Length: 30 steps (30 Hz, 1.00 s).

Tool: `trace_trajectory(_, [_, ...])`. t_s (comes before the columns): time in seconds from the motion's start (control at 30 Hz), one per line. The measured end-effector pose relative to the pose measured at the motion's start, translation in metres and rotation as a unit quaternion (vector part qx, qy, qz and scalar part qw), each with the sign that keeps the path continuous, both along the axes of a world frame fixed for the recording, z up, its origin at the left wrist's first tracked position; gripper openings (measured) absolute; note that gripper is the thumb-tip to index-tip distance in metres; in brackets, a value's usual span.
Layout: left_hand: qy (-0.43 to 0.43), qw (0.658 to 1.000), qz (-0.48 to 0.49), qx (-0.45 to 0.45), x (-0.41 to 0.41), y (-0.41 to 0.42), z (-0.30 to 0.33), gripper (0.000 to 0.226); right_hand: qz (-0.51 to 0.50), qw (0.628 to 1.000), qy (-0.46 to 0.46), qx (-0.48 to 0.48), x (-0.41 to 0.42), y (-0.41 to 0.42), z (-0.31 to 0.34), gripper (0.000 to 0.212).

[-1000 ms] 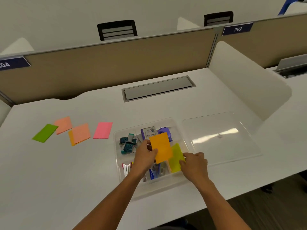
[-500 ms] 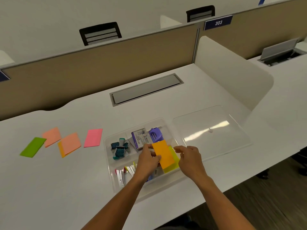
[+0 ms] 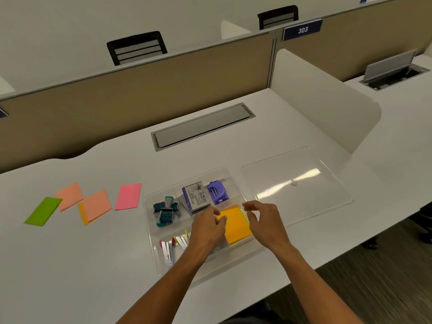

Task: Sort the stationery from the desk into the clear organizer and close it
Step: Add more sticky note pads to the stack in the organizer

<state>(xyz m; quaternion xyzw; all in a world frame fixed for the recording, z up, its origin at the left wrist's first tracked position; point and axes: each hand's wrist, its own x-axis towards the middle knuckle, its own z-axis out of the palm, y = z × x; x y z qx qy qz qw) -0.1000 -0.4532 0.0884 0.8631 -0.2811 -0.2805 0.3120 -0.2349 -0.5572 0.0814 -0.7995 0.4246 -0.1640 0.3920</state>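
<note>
The clear organizer (image 3: 149,206) lies open on the white desk. Its right compartment holds an orange note pad (image 3: 236,224) lying flat over a yellow-green one. My left hand (image 3: 207,226) hovers at the pad's left edge, my right hand (image 3: 264,220) at its right edge; both have loosely spread fingers and hold nothing. Other compartments hold teal stamps (image 3: 164,210), a purple-and-white box (image 3: 196,198), a purple hole punch (image 3: 217,191) and staplers (image 3: 168,250). On the desk to the left lie a pink pad (image 3: 128,196), two salmon pads (image 3: 95,205) (image 3: 69,195) and a green pad (image 3: 43,211).
The organizer's clear lid (image 3: 297,183) lies flat just right of the organizer. A grey cable hatch (image 3: 202,127) sits further back. A white curved divider (image 3: 325,101) bounds the desk on the right, a tan partition (image 3: 140,90) at the back. The desk's front edge runs just under my forearms.
The orange pad, held tilted above the organizer before, now lies flat on the yellow-green pad in the right compartment. Both hands have let go and opened.
</note>
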Motion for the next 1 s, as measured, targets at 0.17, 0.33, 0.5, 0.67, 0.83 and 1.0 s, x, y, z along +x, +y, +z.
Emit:
trace_trajectory(0.17, [-0.046, 0.999, 0.015, -0.016, 0.014, 0.009, 0.008, 0.026, 0.033, 0.999, -0.024, 0.004, 0.015, 0.007, 0.008, 0.026])
trace_trajectory(0.33, [-0.071, 0.996, 0.035, -0.031, 0.031, 0.021, 0.024, 0.034, 0.094, 0.993, -0.066, -0.002, 0.042, 0.018, 0.016, 0.028])
trace_trajectory(0.5, [-0.093, 0.992, 0.061, -0.053, 0.053, 0.047, 0.030, 0.035, 0.145, 0.987, -0.071, -0.012, 0.078, 0.033, 0.025, 0.036])
trace_trajectory(0.67, [-0.142, 0.984, 0.088, -0.058, 0.080, 0.083, 0.028, 0.033, 0.192, 0.979, -0.058, -0.028, 0.117, 0.055, 0.037, 0.044])
trace_trajectory(0.83, [-0.146, 0.979, 0.140, -0.027, 0.114, 0.121, 0.023, 0.047, 0.252, 0.966, -0.029, -0.043, 0.152, 0.076, 0.045, 0.053])
trace_trajectory(1.0, [-0.172, 0.966, 0.193, -0.011, 0.148, 0.165, 0.020, 0.050, 0.306, 0.950, -0.003, -0.059, 0.188, 0.098, 0.049, 0.058])
